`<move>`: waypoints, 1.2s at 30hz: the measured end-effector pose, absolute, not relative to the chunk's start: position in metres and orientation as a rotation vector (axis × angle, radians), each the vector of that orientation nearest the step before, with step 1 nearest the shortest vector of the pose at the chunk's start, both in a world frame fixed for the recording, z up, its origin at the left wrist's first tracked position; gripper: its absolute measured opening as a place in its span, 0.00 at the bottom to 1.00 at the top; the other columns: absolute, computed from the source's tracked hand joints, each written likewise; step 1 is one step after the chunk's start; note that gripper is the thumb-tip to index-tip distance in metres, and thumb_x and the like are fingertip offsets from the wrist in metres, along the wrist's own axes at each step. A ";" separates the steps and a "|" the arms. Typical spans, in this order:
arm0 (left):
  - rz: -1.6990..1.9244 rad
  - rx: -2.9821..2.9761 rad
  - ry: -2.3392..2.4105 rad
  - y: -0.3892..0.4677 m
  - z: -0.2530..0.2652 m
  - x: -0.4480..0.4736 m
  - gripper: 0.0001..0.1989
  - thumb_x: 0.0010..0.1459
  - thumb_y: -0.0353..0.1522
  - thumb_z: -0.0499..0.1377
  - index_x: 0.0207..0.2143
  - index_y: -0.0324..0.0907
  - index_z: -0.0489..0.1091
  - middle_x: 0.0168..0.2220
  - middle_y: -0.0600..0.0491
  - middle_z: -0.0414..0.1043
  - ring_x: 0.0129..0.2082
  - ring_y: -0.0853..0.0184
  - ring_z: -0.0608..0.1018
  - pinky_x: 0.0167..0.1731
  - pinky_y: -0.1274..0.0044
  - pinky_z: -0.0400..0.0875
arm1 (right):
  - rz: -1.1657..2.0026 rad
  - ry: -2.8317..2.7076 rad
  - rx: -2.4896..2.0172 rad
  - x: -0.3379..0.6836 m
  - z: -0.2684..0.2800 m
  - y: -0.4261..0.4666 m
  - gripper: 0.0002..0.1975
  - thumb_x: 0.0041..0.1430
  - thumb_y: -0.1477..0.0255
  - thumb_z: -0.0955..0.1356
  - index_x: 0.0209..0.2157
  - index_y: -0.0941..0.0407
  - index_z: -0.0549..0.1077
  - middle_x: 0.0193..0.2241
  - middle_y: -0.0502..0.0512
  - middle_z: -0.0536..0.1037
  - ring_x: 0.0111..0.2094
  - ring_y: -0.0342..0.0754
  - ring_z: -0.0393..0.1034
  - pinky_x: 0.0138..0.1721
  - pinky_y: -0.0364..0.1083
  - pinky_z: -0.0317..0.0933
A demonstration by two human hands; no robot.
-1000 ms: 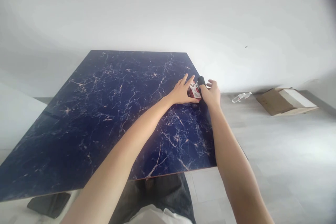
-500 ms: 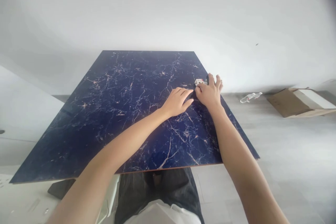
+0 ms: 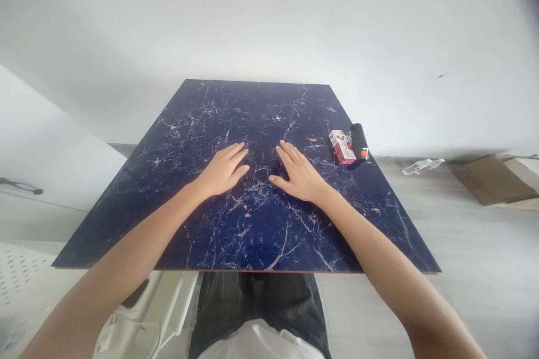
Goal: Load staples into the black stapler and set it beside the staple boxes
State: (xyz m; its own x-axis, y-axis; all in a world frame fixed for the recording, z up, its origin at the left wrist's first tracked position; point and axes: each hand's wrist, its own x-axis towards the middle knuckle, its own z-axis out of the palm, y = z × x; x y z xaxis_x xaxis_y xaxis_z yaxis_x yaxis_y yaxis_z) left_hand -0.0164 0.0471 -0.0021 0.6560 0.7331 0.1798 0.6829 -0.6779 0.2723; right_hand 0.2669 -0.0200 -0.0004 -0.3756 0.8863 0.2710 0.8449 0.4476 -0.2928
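Both hands are now clear of the small box (image 3: 342, 147) and the black cylinder (image 3: 359, 140); half a second earlier, the right hand (image 3: 298, 173) covers part of both items, with the left hand (image 3: 221, 171) near it. Each hand is now nearer the middle of the worktop (image 3: 252, 235), palm down, the two well apart.

Left grip: spread, thumb set away from the fingers, holding nothing. Right grip: spread, fingers slightly fanned, thumb extended toward the left hand, holding nothing.

Red-and-white small box: located on the worktop, near its right edge, beyond the right hand. Black cylinder: just beside the box, on the edge side, with an orange mark at its near end; whether the two touch cannot be told.

Clear bottle (image 3: 423, 166) and cardboard box (image 3: 488, 179): on the floor (image 3: 458, 247), right of the worktop.
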 end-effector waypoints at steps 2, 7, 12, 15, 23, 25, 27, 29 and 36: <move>0.259 2.686 1.179 0.050 -0.004 -0.021 0.35 0.76 0.51 0.41 0.75 0.40 0.54 0.77 0.43 0.44 0.77 0.50 0.51 0.73 0.54 0.48 | 0.245 -2.417 -1.452 0.260 -0.006 -0.021 0.47 0.69 0.43 0.61 0.74 0.63 0.53 0.76 0.70 0.49 0.76 0.66 0.43 0.74 0.65 0.44; 0.114 2.714 1.186 0.049 -0.008 -0.016 0.37 0.75 0.54 0.41 0.75 0.42 0.54 0.78 0.45 0.39 0.77 0.47 0.46 0.74 0.52 0.44 | 0.286 -2.477 -1.441 0.263 -0.010 -0.019 0.42 0.70 0.45 0.61 0.71 0.61 0.62 0.74 0.68 0.55 0.75 0.64 0.47 0.74 0.63 0.46; 0.106 2.719 1.186 0.047 -0.008 -0.016 0.37 0.75 0.53 0.41 0.75 0.42 0.53 0.78 0.45 0.39 0.77 0.48 0.46 0.74 0.53 0.44 | 0.283 -2.468 -1.433 0.264 -0.009 -0.018 0.40 0.70 0.47 0.63 0.71 0.60 0.63 0.74 0.67 0.55 0.75 0.64 0.47 0.74 0.63 0.47; 0.116 2.724 1.181 0.047 -0.009 -0.017 0.36 0.75 0.53 0.42 0.75 0.42 0.54 0.78 0.44 0.39 0.77 0.47 0.46 0.73 0.52 0.45 | 0.288 -2.475 -1.434 0.263 -0.008 -0.019 0.40 0.70 0.47 0.62 0.71 0.60 0.63 0.74 0.68 0.55 0.75 0.64 0.47 0.74 0.64 0.47; 0.182 2.711 1.177 0.047 -0.012 -0.017 0.35 0.74 0.53 0.43 0.75 0.45 0.55 0.78 0.46 0.42 0.77 0.47 0.48 0.73 0.52 0.46 | 0.288 -2.475 -1.418 0.264 -0.010 -0.019 0.40 0.71 0.47 0.62 0.71 0.60 0.63 0.74 0.67 0.55 0.75 0.64 0.47 0.74 0.64 0.47; 0.159 2.710 1.178 0.047 -0.011 -0.017 0.36 0.75 0.53 0.42 0.75 0.44 0.55 0.78 0.46 0.40 0.77 0.47 0.47 0.73 0.52 0.45 | 0.286 -2.475 -1.416 0.264 -0.010 -0.019 0.40 0.71 0.47 0.62 0.71 0.60 0.63 0.74 0.67 0.55 0.75 0.64 0.47 0.74 0.64 0.47; 0.137 2.711 1.182 0.046 -0.009 -0.017 0.36 0.75 0.53 0.42 0.75 0.43 0.54 0.78 0.45 0.40 0.77 0.47 0.46 0.74 0.52 0.44 | 0.289 -2.475 -1.420 0.264 -0.010 -0.019 0.40 0.70 0.47 0.62 0.71 0.60 0.63 0.74 0.67 0.55 0.75 0.64 0.47 0.74 0.64 0.47; 0.125 2.711 1.188 0.046 -0.008 -0.016 0.37 0.75 0.53 0.42 0.75 0.42 0.54 0.78 0.45 0.39 0.77 0.47 0.46 0.74 0.52 0.44 | 0.297 -2.470 -1.420 0.264 -0.009 -0.019 0.39 0.70 0.47 0.62 0.72 0.58 0.63 0.74 0.66 0.56 0.75 0.65 0.47 0.73 0.65 0.47; 0.124 2.710 1.196 0.046 -0.008 -0.016 0.36 0.74 0.54 0.41 0.75 0.45 0.54 0.78 0.47 0.40 0.77 0.48 0.46 0.74 0.54 0.44 | 0.296 -2.474 -1.411 0.264 -0.010 -0.019 0.40 0.70 0.46 0.62 0.71 0.60 0.63 0.74 0.67 0.56 0.75 0.64 0.47 0.74 0.64 0.47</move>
